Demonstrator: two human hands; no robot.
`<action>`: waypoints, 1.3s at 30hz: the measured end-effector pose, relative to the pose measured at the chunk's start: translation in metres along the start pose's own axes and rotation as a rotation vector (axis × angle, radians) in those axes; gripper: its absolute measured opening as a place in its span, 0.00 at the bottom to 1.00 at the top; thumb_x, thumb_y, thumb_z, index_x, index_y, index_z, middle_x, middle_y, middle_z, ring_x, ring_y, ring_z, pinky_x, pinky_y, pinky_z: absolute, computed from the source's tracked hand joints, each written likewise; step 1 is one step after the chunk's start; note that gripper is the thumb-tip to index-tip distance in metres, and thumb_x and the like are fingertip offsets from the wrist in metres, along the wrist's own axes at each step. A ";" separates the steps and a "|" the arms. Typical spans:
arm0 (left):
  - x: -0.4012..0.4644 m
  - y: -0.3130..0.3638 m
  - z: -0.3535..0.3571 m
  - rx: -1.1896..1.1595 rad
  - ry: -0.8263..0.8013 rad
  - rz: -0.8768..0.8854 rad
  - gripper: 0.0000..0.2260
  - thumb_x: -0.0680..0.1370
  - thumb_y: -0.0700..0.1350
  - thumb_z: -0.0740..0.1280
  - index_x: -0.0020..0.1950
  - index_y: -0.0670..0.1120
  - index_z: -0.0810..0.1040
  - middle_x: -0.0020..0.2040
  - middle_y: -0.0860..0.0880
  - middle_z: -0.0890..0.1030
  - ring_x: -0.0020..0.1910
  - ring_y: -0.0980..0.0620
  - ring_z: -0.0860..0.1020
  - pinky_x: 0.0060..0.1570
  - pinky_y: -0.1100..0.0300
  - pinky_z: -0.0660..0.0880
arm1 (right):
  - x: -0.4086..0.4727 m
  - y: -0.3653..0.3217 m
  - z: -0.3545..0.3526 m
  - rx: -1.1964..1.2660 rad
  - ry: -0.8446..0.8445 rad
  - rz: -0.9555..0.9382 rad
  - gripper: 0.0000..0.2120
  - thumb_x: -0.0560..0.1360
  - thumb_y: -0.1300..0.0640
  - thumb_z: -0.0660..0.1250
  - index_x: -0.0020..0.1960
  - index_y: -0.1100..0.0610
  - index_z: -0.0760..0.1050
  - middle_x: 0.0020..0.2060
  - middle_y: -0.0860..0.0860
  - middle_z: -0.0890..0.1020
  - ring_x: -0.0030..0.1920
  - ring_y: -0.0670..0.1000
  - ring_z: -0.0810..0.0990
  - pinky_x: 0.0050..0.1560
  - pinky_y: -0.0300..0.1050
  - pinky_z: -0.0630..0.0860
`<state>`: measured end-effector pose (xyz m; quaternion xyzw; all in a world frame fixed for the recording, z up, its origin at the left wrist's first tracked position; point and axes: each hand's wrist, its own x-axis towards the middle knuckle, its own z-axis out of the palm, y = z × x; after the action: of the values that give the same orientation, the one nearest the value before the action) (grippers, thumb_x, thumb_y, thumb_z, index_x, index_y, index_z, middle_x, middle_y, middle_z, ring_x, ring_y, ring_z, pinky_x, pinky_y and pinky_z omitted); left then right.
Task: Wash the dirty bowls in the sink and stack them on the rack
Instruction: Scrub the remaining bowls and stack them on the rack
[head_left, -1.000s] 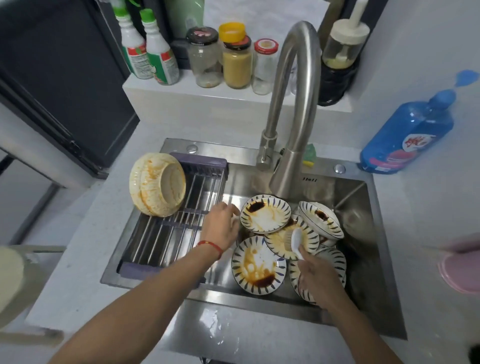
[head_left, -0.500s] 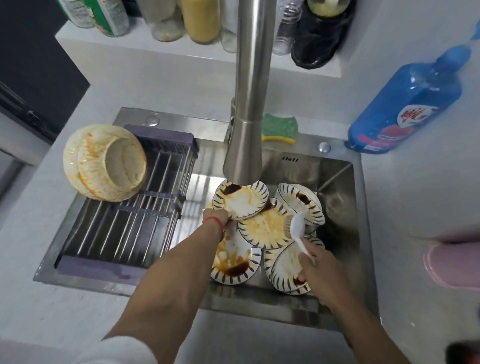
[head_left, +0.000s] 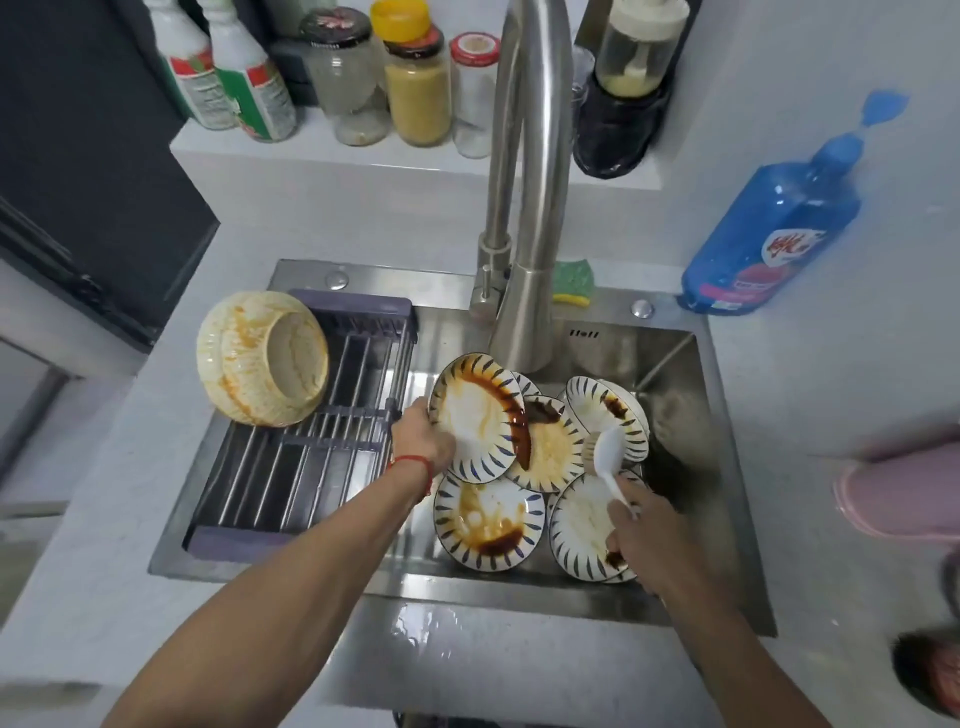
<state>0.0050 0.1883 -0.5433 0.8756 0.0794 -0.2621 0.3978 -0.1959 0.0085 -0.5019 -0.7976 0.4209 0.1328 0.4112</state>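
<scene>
Left hand (head_left: 423, 439) grips rim of tilted bowl (head_left: 478, 415), raised over pile in sink (head_left: 670, 364). Right hand (head_left: 649, 540) pinches brush (head_left: 608, 452) handle. Advice: keep bowl under tap (head_left: 524, 322), scrub sauce streak first; rack (head_left: 311, 457) waits left.

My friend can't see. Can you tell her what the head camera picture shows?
A person's left hand tilts up a sauce-stained striped bowl from a pile of dirty bowls in a steel sink, while the right hand holds a white brush. A stained cream bowl lies on the rack at the left.
</scene>
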 end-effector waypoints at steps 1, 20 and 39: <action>-0.004 0.002 -0.004 0.072 0.008 0.061 0.10 0.78 0.32 0.66 0.56 0.43 0.74 0.52 0.45 0.78 0.52 0.45 0.77 0.55 0.54 0.78 | -0.004 -0.003 0.004 -0.014 0.012 -0.004 0.20 0.85 0.56 0.58 0.76 0.48 0.70 0.46 0.54 0.82 0.40 0.50 0.81 0.38 0.46 0.80; -0.058 -0.027 -0.033 -0.599 -0.598 -0.095 0.28 0.72 0.21 0.60 0.67 0.43 0.74 0.53 0.37 0.84 0.45 0.37 0.84 0.44 0.43 0.84 | -0.028 -0.108 0.060 -0.473 0.067 -0.294 0.35 0.81 0.63 0.58 0.83 0.49 0.49 0.43 0.53 0.76 0.42 0.54 0.76 0.38 0.46 0.68; -0.063 -0.001 -0.044 -0.898 -0.806 -0.112 0.25 0.73 0.26 0.64 0.70 0.34 0.70 0.60 0.33 0.81 0.55 0.35 0.83 0.39 0.41 0.84 | -0.043 -0.122 0.024 -0.625 -0.165 -0.558 0.38 0.81 0.60 0.62 0.83 0.43 0.46 0.43 0.53 0.75 0.42 0.57 0.73 0.43 0.52 0.68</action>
<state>-0.0317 0.2260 -0.4870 0.4483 0.0715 -0.5346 0.7129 -0.1236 0.0888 -0.4267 -0.9539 0.0941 0.2010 0.2021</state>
